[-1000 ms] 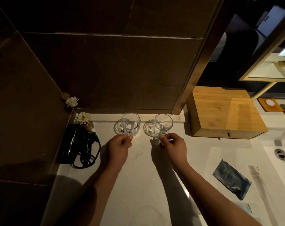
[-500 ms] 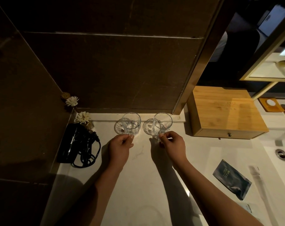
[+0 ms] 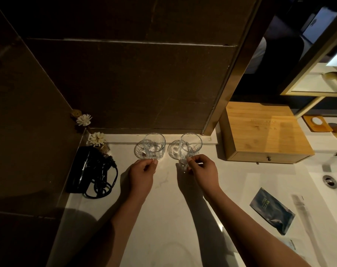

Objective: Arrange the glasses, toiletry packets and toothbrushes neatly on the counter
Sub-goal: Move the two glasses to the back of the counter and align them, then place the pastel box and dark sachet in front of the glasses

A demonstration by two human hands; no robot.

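Two clear glasses stand side by side at the back of the white counter, each over a round glass coaster. My left hand pinches the base of the left glass with thumb and forefinger. The fingertips of my right hand grip the foot of the right glass, which leans slightly. A dark toiletry packet lies flat at the right. Beside it is a toothbrush in a clear wrapper. A small pale packet shows near the right edge.
A black hairdryer with a coiled cord lies at the left wall, with white flowers behind it. A wooden drawer box stands right of the glasses. The sink basin and its overflow ring are at far right.
Both hands have stayed at the bases of the glasses. The right glass has shifted slightly toward the back wall; the left glass has barely moved.
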